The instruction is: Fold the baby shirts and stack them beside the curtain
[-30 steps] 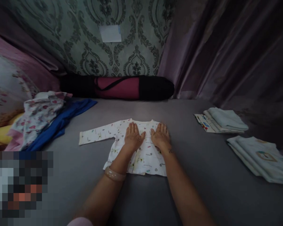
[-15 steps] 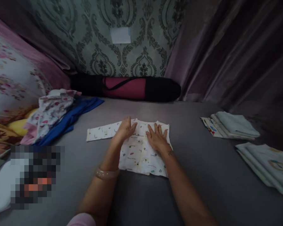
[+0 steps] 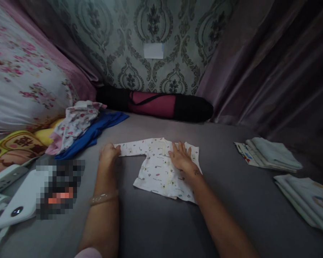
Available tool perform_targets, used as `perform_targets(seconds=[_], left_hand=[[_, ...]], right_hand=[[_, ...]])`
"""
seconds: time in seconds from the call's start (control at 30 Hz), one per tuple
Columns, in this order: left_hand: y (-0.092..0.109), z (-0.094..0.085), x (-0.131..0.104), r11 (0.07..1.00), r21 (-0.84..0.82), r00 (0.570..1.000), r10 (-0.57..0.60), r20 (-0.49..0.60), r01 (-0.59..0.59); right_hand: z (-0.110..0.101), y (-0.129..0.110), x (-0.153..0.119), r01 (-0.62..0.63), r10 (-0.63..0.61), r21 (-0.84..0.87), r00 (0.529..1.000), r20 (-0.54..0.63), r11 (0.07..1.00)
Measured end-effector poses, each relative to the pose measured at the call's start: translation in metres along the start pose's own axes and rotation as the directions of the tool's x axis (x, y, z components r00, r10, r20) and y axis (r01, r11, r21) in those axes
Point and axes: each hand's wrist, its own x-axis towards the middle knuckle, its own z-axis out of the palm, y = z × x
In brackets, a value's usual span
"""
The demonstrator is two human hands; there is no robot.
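A small white baby shirt (image 3: pixel 157 168) with a scattered print lies spread on the grey sheet, its left sleeve stretched out to the side. At that sleeve's cuff, my left hand (image 3: pixel 109 152) is closed on the fabric, with the thumb on top and the cuff end hidden under the hand. My right hand (image 3: pixel 181 157) rests flat on the upper right of the shirt, fingers spread. The right sleeve is not visible.
Folded clothes lie in two piles at the right, a farther pile (image 3: pixel 274 154) and a nearer pile (image 3: pixel 307 200). Crumpled printed clothing (image 3: pixel 79 120) and a blue garment (image 3: pixel 97 132) are at the left. A power bank (image 3: pixel 23 200) and power strip (image 3: pixel 6 179) sit nearer; a long bag (image 3: pixel 153 104) lies along the wall.
My left hand has moved left from the shirt's chest to the sleeve's cuff and closed there. My right hand stays flat on the shirt. The view has turned slightly left.
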Motion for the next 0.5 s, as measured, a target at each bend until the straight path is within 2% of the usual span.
perform_targets(seconds=[0.1, 0.27, 0.37, 0.5], left_hand=[[-0.005, -0.001, -0.004, 0.998, 0.04, 0.998, -0.048, -0.045, 0.05], [0.0, -0.009, -0.006, 0.994, -0.04, 0.994, -0.1, 0.053, 0.102], [0.0, -0.008, -0.003, 0.986, -0.111, 0.99, -0.112, 0.091, 0.122], [-0.005, 0.002, 0.002, 0.973, -0.207, 0.992, -0.087, 0.091, 0.104]], right_hand=[[0.013, -0.018, 0.002, 0.112, -0.112, 0.014, 0.994, -0.005, 0.994], [0.031, -0.031, 0.006, 0.138, -0.139, -0.022, 0.99, -0.015, 0.99], [0.028, -0.032, 0.007, 0.125, -0.125, -0.039, 0.992, 0.018, 0.991], [0.017, -0.037, 0.008, 0.112, -0.11, -0.052, 0.993, 0.046, 0.992]])
